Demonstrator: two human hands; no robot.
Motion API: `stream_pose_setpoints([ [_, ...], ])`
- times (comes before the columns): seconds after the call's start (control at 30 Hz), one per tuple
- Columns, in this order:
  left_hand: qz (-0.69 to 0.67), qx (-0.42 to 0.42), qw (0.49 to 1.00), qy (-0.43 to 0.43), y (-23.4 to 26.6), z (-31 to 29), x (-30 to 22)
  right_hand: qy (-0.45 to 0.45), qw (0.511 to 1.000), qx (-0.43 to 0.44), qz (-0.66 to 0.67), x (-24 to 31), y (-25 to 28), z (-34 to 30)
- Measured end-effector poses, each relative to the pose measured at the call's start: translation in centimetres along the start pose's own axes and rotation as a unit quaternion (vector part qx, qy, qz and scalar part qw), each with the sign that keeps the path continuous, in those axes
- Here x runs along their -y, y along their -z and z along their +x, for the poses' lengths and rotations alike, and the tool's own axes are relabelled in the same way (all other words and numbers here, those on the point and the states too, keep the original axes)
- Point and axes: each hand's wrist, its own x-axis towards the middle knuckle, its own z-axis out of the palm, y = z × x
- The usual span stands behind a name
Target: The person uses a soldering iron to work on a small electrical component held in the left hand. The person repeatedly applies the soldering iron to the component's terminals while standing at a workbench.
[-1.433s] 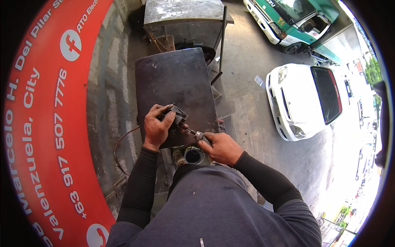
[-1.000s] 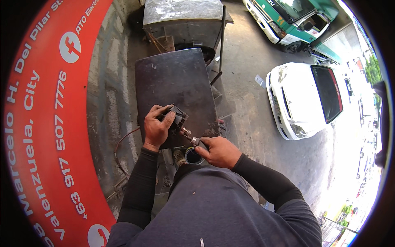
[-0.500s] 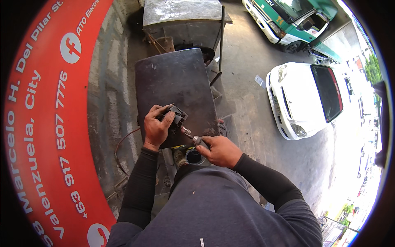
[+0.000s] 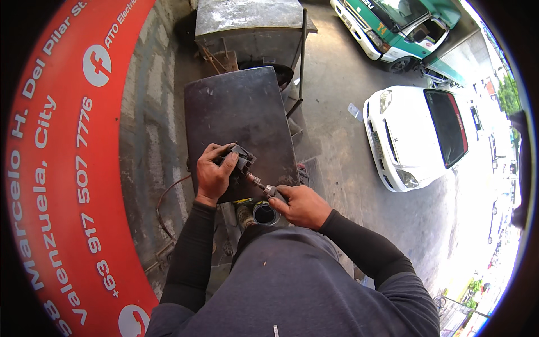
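Observation:
Over the near edge of a dark metal tabletop, my left hand grips a small black blocky part between thumb and fingers. My right hand is closed round a short grey metal cylinder, thumb on its side. From that cylinder a thin rod with a ribbed, copper-coloured piece reaches up to the black part. Whether the rod sits inside the black part or only touches it, I cannot tell. My right palm and fingers hide the cylinder's rear end.
Below the table edge stands a round dark container. A grey metal box and an upright pipe are beyond the table. A red banner lines the left. A white car and a green-and-white truck stand at right.
My right hand and the cylinder have shifted very slightly, and the ribbed piece on the rod shows a little differently. My left hand with the black part stays almost still.

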Motion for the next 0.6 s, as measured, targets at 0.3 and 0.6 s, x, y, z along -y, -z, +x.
stream_pose_setpoints([
  [0.3,0.016,0.007,1.000,0.003,0.2,-0.2,-0.8,-0.018,1.000,-0.002,0.008,0.1,0.2,0.0],
  [0.6,0.020,-0.003,1.000,-0.014,0.1,-0.4,-0.5,0.017,1.000,-0.020,0.012,-0.5,-0.9,0.1],
])
